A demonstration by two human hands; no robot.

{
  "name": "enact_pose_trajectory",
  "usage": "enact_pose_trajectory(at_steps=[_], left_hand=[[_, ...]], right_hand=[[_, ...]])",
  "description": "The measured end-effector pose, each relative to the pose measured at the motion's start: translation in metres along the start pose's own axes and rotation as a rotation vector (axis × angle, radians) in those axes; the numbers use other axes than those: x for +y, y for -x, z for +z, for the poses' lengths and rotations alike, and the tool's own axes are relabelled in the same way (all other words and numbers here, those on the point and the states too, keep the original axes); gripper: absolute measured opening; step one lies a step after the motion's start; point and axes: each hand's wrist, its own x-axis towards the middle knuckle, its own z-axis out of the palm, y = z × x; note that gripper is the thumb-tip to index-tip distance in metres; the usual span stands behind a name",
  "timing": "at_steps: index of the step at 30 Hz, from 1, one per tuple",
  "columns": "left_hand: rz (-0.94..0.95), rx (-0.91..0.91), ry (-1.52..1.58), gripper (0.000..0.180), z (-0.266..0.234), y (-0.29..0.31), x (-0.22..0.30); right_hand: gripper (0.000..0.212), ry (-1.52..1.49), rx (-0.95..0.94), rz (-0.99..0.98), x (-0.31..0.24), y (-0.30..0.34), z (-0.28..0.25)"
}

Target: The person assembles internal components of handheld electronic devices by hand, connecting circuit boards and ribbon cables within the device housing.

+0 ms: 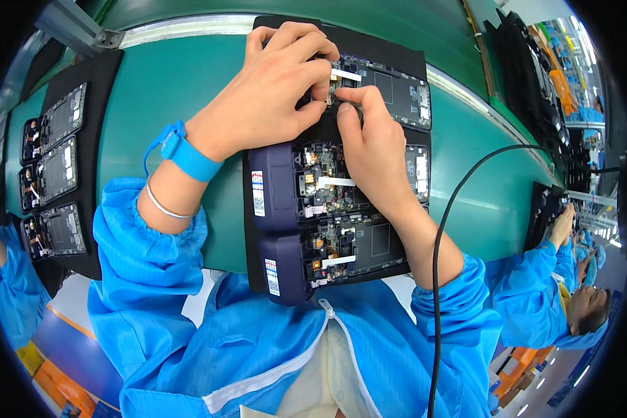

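Three opened handheld electronic devices with exposed circuit boards lie in a column on a black mat [256, 258]. The far device [390, 90] is partly covered by my hands. Over its left end, my left hand [279, 83] is curled, thumb and forefinger closed near the board. My right hand [374, 143] reaches in from the right, its thumb and forefinger close together at the same spot. Whatever either pinches is hidden or too small to name. A white strip [346, 75] crosses the board beside the fingertips. The middle device [275, 188] and near device [282, 268] show purple-black casings and similar strips.
More opened devices [57, 167] rest on a black mat at left on the green bench [167, 76]. A black cable [444, 230] arcs along my right side. Co-workers in blue smocks [536, 292] work at right; another sleeve [10, 285] shows at left.
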Motion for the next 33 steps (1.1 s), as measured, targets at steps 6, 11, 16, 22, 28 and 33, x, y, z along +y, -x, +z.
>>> enact_pose_trajectory(at_steps=[6,11,16,22,28,33], left_hand=[[0.009,0.017,0.007,0.016,0.003,0.002,-0.001],[0.022,0.018,-0.010,0.017,0.002,-0.001,-0.002],[-0.160,0.229,0.173,0.046,0.001,0.004,-0.002],[-0.536,0.097,0.547,0.076,-0.008,0.027,0.009],[-0.760,0.263,0.987,0.068,0.002,0.086,0.064],[-0.886,0.354,1.144,0.058,-0.008,0.098,0.111]], right_hand=[[0.014,-0.004,-0.011,0.016,-0.001,0.001,0.002],[0.013,0.076,-0.009,-0.025,-0.002,-0.001,0.001],[0.024,-0.281,0.024,0.044,0.013,0.003,-0.015],[0.027,-0.536,0.341,0.288,0.039,0.082,-0.088],[0.032,-0.536,0.315,0.264,0.044,0.169,-0.067],[0.022,-0.424,0.319,0.229,0.034,0.178,-0.069]])
